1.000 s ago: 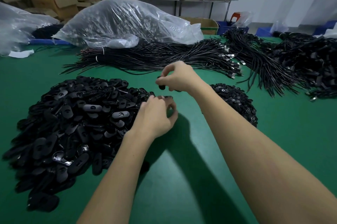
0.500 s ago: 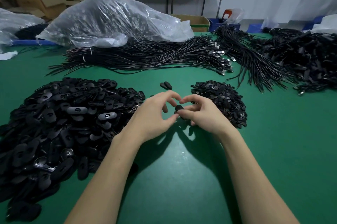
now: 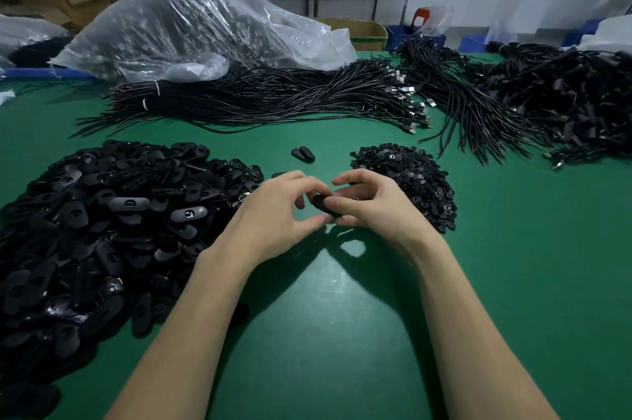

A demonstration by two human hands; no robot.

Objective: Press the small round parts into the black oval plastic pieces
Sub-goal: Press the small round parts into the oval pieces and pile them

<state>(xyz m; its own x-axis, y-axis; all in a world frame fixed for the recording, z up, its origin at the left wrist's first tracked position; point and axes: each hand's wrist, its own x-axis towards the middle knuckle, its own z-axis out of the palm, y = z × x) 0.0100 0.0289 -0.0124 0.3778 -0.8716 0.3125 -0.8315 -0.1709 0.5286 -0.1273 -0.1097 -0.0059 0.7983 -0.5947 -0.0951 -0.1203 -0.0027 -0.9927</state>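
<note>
With both my hands, the left hand [image 3: 278, 211] and the right hand [image 3: 372, 209], pinching one black oval piece [image 3: 323, 204] just above the worktop [image 3: 342, 317] between the piles, I should seat the round part squarely and press evenly with my thumbs.

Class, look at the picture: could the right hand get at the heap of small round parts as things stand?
Probably yes. The heap of small round parts lies just beside the right hand with nothing between, but that hand grips a black oval piece together with the left hand.
</note>
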